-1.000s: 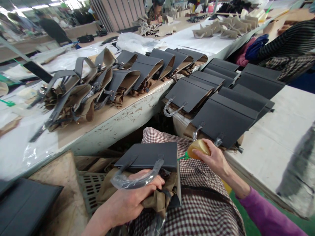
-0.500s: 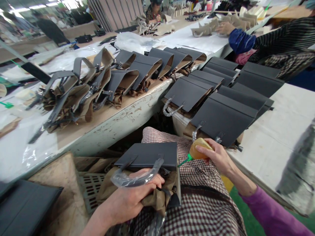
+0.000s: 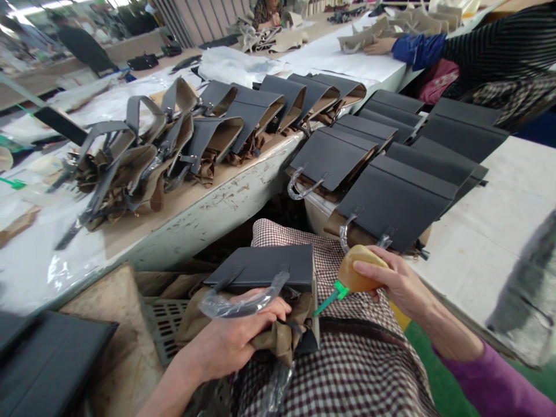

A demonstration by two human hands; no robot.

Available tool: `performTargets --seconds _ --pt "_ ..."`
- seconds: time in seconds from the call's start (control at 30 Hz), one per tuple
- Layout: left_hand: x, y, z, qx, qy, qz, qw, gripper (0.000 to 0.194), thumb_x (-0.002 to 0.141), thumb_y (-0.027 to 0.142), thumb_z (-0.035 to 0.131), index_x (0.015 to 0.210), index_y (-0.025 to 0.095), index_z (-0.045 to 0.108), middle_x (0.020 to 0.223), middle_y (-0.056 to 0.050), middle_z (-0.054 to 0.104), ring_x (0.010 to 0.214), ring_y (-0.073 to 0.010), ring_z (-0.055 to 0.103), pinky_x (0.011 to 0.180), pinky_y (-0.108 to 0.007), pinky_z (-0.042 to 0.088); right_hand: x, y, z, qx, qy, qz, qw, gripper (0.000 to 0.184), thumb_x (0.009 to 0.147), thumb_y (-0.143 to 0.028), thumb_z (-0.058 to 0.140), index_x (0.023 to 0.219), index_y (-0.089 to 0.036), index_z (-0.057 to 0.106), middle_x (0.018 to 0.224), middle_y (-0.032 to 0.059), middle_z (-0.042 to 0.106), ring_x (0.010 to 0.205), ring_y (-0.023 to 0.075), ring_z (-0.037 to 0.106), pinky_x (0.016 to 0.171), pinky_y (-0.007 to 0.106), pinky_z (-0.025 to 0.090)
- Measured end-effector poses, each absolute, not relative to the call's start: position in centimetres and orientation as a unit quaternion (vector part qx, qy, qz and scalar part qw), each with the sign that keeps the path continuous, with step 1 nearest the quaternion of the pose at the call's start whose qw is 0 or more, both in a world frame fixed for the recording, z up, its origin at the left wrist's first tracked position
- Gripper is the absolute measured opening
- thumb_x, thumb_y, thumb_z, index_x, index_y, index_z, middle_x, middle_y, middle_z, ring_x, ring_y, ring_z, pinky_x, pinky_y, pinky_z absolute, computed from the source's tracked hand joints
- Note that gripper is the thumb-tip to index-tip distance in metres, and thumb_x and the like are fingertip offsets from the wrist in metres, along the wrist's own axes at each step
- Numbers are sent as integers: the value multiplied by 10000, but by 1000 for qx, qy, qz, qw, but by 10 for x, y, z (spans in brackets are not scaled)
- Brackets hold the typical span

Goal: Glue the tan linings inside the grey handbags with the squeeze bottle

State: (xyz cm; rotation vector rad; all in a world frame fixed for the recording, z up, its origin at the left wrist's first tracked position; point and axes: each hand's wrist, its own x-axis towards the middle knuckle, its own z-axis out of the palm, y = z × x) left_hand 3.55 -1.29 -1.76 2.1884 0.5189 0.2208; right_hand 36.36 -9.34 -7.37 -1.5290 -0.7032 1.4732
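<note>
A dark handbag (image 3: 269, 265) rests on my lap over a checked apron (image 3: 347, 353). Its handle (image 3: 247, 301), wrapped in clear plastic, arches over my left hand (image 3: 243, 330), whose fingers are closed on the bag's bunched brown lining (image 3: 280, 341). My right hand (image 3: 393, 278) grips a squeeze bottle (image 3: 358, 269) of yellowish liquid, tilted down to the left. The tip of its green nozzle (image 3: 330, 299) meets the pale side edge of the handbag, or lies very close to it.
Several unfinished bags (image 3: 256, 113) stand along the left table (image 3: 208, 208), and more dark bags (image 3: 395, 200) overlap on the right table (image 3: 521, 202). A plastic crate (image 3: 167, 321) is beside my lap. Across the right table a co-worker's blue sleeve (image 3: 419, 51) reaches over pale pieces.
My right hand has drawn the bottle's nozzle down along the handbag's side edge, toward me. My left hand keeps its hold on the lining. The co-worker's arm has shifted left.
</note>
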Motion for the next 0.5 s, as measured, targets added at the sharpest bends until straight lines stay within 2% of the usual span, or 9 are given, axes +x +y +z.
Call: performTargets --seconds 0.13,0.3,0.5 --pt "35 -13 -18 872 214 74 433 228 970 55 492 1079 216 609 1201 -38 748 1202 -172 682 1132 -297 488 359 -102 -65 -596 -276 605 451 408 826 -524 806 1035 -186 716 886 69 702 693 225 611 445 256 463" --pt "35 -15 -19 870 221 63 437 210 986 84 483 1081 212 619 1210 -53 747 1226 -185 670 1134 -314 490 351 -109 -52 -589 -257 616 456 420 793 -532 820 1006 -182 725 790 51 668 588 192 557 391 240 429" --pt "36 -12 -17 861 218 71 454 152 1013 121 501 1054 218 611 1173 -41 749 1163 -161 692 1084 -251 506 350 -111 -54 -565 -214 644 470 390 785 -504 840 968 -172 746 804 67 699 600 187 568 380 214 423"
